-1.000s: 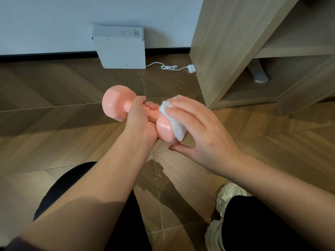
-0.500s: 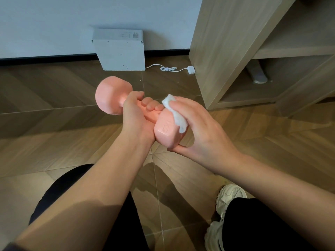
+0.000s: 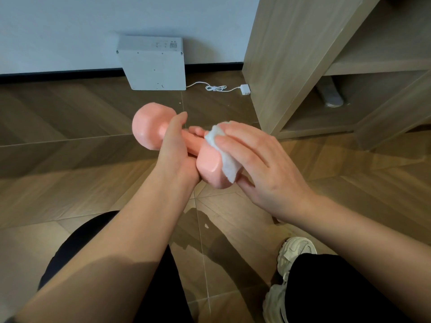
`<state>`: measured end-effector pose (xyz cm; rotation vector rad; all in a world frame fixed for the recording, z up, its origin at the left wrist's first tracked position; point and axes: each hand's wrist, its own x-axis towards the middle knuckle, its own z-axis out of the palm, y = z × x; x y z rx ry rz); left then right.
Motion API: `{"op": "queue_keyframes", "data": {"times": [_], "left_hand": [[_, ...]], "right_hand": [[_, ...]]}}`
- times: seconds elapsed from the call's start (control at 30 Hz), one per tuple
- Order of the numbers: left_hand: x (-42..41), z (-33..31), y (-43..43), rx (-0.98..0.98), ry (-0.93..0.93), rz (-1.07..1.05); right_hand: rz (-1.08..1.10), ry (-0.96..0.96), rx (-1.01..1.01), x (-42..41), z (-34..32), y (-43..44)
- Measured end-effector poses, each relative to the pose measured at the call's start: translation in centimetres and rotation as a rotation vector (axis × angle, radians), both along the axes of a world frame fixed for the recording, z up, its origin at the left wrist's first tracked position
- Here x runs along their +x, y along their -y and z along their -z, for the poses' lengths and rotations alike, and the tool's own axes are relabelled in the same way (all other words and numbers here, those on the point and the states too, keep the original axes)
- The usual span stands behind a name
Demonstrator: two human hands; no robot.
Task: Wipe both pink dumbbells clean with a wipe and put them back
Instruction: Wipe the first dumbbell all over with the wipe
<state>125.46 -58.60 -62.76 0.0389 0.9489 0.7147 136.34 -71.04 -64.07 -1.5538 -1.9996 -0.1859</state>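
A person crouching over a wood-patterned floor (image 3: 70, 141) held a pink dumbbell (image 3: 208, 164) in the air in front of the knees, its long axis running on a diagonal: one rounded head pointed away and to the left, the other pointed back toward the person and to the right. The left hand (image 3: 173, 151) gripped the handle between the two heads, its fingers (image 3: 198, 131) curled round the bar and packed close together, their tips showing on the far side. The right hand (image 3: 263, 162) covered the nearer head, its fingers (image 3: 242, 135) lying side by side and gently bent over a folded white wipe (image 3: 225, 159), while the thumb sat under the head, so that the wipe was pinched against the pink surface. Only this one dumbbell was in view. Behind it a white box (image 3: 154, 66) leaned against the pale wall (image 3: 70, 31), with a white cable (image 3: 214, 87) trailing from it across the floor to a small white plug (image 3: 245, 89). A light wooden shelf unit (image 3: 291, 54) stood to the right, a grey object (image 3: 331, 96), too blurred to identify, resting in its lowest compartment. Black trousers (image 3: 338, 290) and pale trainers (image 3: 297, 252) filled the bottom of the picture
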Motion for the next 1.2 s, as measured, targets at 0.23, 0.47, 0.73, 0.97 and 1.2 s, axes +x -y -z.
{"op": "queue_keyframes", "data": {"times": [0.23,0.47,0.73,0.97,1.2], "left_hand": [[-0.1,-0.1,0.1,0.015,0.116,-0.044],[-0.2,0.1,0.1,0.002,0.144,-0.032],[-0.2,0.0,0.0,0.049,0.178,-0.013],[-0.3,0.1,-0.5,0.048,0.251,0.014],[-0.9,-0.2,-1.4,0.289,0.137,0.184]], "right_hand": [[0.243,-0.273,-0.37,0.0,0.0,0.1],[0.066,-0.13,-0.191,0.1,0.4,0.4],[0.22,-0.32,-0.371,0.1,0.2,0.2],[0.027,-0.337,-0.339,-0.1,0.0,0.3],[0.013,-0.643,-0.643,0.9,-1.6,0.5]]}}
